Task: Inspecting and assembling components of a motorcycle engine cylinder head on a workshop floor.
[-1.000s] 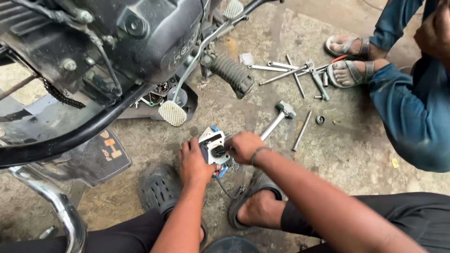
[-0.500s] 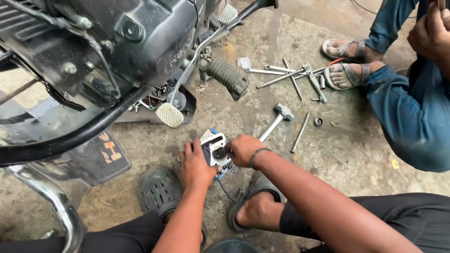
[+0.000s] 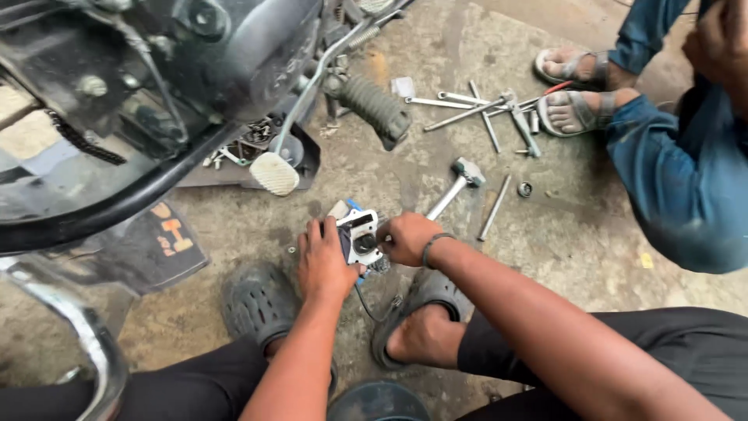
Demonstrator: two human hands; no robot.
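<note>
Gripping a small white-and-blue switch housing (image 3: 360,234) low over the concrete floor (image 3: 592,234), between two dark clogs (image 3: 257,300).
- Left hand (image 3: 323,261): fingers wrapped round the housing's left side.
- Right hand (image 3: 407,238): fingers pinched at its right edge; any tool is hidden.
- Nearby: hammer (image 3: 456,183), loose spanners (image 3: 483,109), motorcycle footpeg (image 3: 374,105).
- Risks: a slip could drop the housing onto gritty concrete; the trailing wire (image 3: 366,300) could snag; small parts could scatter among the tools.
</note>
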